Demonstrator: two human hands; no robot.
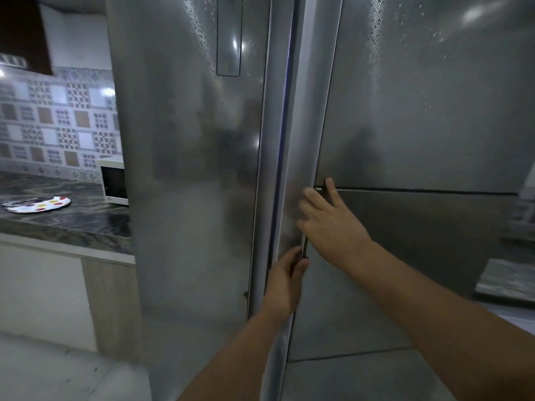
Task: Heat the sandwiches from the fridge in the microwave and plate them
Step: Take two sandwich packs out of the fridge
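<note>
A tall steel fridge (188, 169) with two side-by-side doors fills most of the head view, and both doors look closed. My left hand (285, 280) curls around the inner edge of the right door (419, 125), fingers tucked into the gap between the doors. My right hand (330, 218) rests flat on that same door a little higher, fingers spread near a seam in the panel. The white microwave (114, 180) stands on the counter to the left, half hidden by the fridge. A white plate with coloured dots (39, 204) lies on the counter. No sandwiches are visible.
A dark marbled counter (72, 224) runs along the left under a patterned tile wall, with a pale cabinet (110, 299) below it. A dark utensil lies across the plate. At the right edge a grey slab surface (509, 282) shows. Light floor lies bottom left.
</note>
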